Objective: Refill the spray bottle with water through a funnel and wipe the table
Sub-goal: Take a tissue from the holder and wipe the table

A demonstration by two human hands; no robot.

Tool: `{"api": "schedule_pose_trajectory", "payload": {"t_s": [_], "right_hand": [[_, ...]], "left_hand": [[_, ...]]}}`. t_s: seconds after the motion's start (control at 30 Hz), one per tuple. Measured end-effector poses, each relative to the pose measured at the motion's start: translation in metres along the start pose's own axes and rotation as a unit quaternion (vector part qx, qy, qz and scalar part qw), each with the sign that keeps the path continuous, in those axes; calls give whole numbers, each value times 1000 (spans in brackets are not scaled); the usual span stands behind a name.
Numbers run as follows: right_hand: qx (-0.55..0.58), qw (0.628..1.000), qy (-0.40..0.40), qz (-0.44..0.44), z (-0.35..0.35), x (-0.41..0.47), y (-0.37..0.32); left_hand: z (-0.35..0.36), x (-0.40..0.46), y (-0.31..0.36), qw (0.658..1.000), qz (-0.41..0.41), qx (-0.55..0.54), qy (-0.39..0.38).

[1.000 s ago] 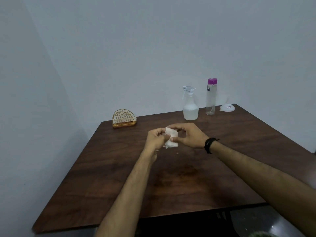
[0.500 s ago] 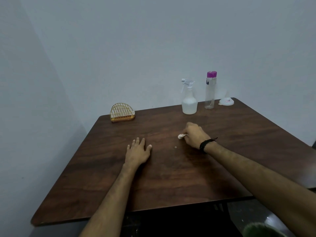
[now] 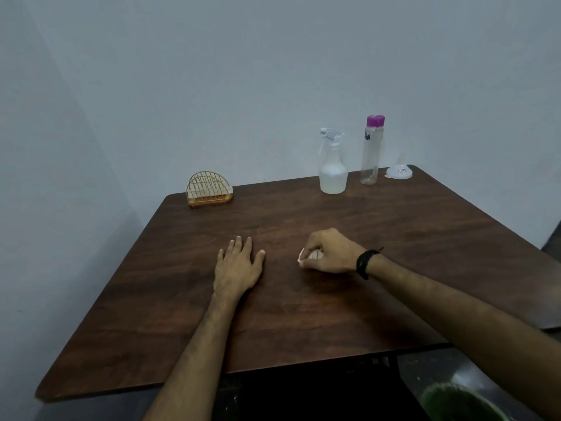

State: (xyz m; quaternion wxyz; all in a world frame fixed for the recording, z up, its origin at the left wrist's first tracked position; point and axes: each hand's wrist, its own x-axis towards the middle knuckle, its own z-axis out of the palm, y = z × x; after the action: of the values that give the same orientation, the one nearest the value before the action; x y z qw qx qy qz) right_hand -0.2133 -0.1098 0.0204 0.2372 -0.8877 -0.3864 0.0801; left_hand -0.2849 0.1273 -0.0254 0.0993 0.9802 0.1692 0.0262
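Head view shows the right hand pinching a crumpled tissue on the table, left hand lying flat, fingers straight.

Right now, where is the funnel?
In the head view the funnel sits upside down at the table's far right corner, just right of the purple-capped bottle.
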Motion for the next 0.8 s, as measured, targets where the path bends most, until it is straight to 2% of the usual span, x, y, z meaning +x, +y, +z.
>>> {"api": "schedule_pose_trajectory", "payload": {"t_s": [0.07, 0.13, 0.2, 0.23, 0.27, 0.3, 0.37, 0.4, 0.47, 0.57, 0.7, 0.8], "right_hand": [[25, 999, -34, 18, -1, -3, 1], [197, 975, -76, 64, -7, -6, -1], [416, 895, -66, 147, -14, -3, -4], [467, 863, -46, 187, -15, -1, -4], [475, 852, -25, 218, -13, 3, -3], [422, 877, 5, 229, -10, 7, -2], [205, 955, 93, 194, -1, 14, 2], [104, 972, 135, 163, 2, 16, 2], [0, 983, 164, 88, 6, 15, 1], [-67, 989, 134, 8, 15, 7, -4], [-114, 987, 106, -32, 29, -15, -10], [-99, 987, 105, -66, 31, -25, -14]], "left_hand": [[1, 0, -1, 1000, 3, 0, 1], [1, -1, -1, 1000, 4, -1, 4], [1, -1, -1, 1000, 4, -3, 8], [1, -1, -1, 1000, 4, -4, 9], [1, -1, -1, 1000, 4, -4, 9], [1, -1, -1, 1000, 4, -4, 9], [2, -1, -2, 1000, 6, -5, 9], [1, -1, -2, 1000, 5, -6, 9], [1, -1, -2, 1000, 6, -6, 10], [2, -1, -2, 1000, 7, -6, 13], [3, 0, -1, 1000, 3, -1, 6], [4, 1, -1, 1000, 2, -2, 4]]}}
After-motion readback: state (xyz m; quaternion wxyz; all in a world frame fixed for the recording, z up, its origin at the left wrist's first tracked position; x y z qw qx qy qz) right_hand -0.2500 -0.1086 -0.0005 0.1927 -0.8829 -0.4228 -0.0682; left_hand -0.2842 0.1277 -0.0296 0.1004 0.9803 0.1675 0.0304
